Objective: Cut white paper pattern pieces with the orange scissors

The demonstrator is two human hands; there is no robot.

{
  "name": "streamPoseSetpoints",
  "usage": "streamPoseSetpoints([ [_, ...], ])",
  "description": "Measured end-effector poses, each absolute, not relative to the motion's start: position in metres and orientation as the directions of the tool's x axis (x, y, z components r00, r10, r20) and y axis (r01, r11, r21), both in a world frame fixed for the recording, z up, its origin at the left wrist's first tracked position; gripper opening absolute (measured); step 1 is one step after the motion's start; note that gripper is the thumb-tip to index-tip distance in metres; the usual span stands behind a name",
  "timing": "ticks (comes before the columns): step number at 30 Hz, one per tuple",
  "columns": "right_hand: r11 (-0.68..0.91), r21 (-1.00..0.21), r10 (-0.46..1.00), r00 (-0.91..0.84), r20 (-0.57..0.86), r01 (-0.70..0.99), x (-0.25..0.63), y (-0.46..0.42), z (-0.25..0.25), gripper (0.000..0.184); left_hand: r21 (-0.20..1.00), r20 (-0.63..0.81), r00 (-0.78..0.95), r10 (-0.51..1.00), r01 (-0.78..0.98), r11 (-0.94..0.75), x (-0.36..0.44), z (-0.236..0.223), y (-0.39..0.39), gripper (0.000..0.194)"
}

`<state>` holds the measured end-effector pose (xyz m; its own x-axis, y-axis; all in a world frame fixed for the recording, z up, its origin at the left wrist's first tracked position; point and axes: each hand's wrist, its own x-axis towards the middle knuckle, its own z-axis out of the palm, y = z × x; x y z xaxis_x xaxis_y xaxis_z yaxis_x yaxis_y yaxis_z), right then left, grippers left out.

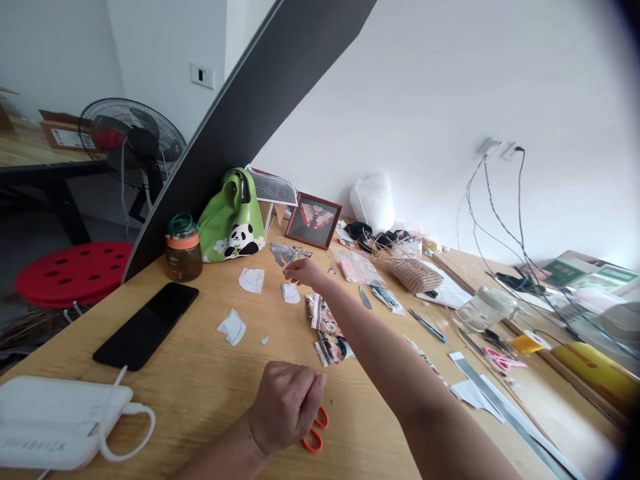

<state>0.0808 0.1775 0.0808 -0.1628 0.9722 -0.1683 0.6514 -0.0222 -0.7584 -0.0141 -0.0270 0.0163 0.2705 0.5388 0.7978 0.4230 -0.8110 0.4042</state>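
Note:
My left hand (287,405) is closed above the near part of the table, thumb pressed to the curled fingers; whatever is inside is hidden. Orange scissors handles (314,437) show on the table beside it, the blades out of sight. Stretched forward, my right hand (301,272) has its fingers drawn together, and I cannot make out anything in them. Just below it lies a small white paper piece (291,293), with grey scraps (287,253) behind. A folded floral fabric (325,320) lies partly behind my right forearm. Other white pieces (233,327) lie to the left.
A black phone (147,325) and a white power bank (55,420) with a cable are at left. A bottle (183,257), green panda bag (235,227) and framed moth picture (314,219) stand behind. At right are a blue cutter (429,325), pink scissors (500,359) and clutter.

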Motion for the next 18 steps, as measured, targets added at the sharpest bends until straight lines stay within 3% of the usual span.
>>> streamPoseSetpoints([
  [7,-0.246,-0.64,0.879,-0.111,-0.464,0.728,0.027,0.216,0.063,0.022,0.441,0.786,0.203,0.585,0.478,-0.759,-0.014,0.016,-0.025,0.029],
  [11,-0.293,-0.572,0.851,-0.064,-0.522,0.767,0.016,0.23,0.048,0.031,0.476,0.767,0.167,0.62,0.499,-0.724,-0.014,0.017,-0.024,0.029],
  [18,-0.319,-0.523,0.828,-0.036,-0.56,0.79,-0.001,0.242,0.035,0.029,0.509,0.738,0.161,0.655,0.503,-0.698,-0.014,0.016,-0.022,0.03],
])
